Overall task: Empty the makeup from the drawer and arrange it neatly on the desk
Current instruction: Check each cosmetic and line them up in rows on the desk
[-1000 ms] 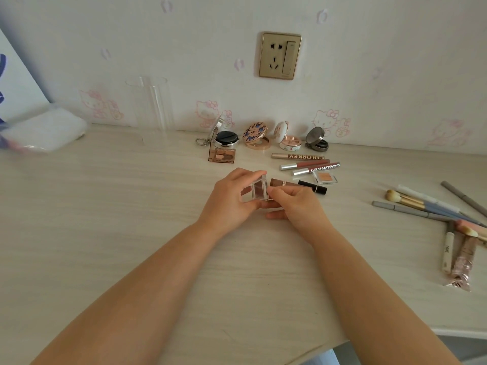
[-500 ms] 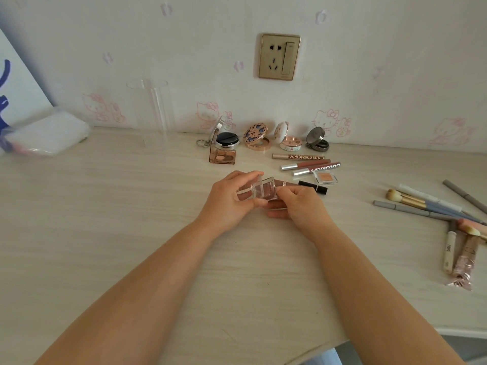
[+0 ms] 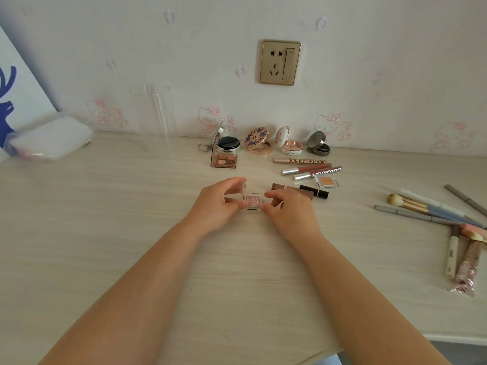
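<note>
- One pale wood-grain desk [image 3: 110, 233] runs across the view and meets a white wall with faint pink cartoon-cat prints.
- One gold wall socket with switch [image 3: 280, 62] sits above the desk's back edge.
- One clear acrylic cylinder [image 3: 155, 114] stands upright near the wall; one white wrapped pack [image 3: 50, 139] lies at far left beside a board with a blue deer drawing [image 3: 10, 96].
- Four open round compacts in a row along the wall: black cushion [image 3: 228, 144], floral gold [image 3: 258, 143], white and rose [image 3: 289, 143], grey metal [image 3: 319, 144].
- One brown eyeshadow palette [image 3: 224, 160] lies just in front of the black cushion.
- Three lip-gloss tubes [image 3: 303, 167] lie side by side; one small blush pan [image 3: 327, 181] and one dark mascara tube [image 3: 315, 191] lie just below them.
- Right side: a loose pile of brushes and pencils [image 3: 427, 209]; exact count unclear.
- Left hand [image 3: 217, 206] and right hand [image 3: 287, 213] both pinch one small clear eyeshadow case [image 3: 252, 201], lid open, pink glitter pan showing, at desk centre; contact with the desk cannot be told.
</note>
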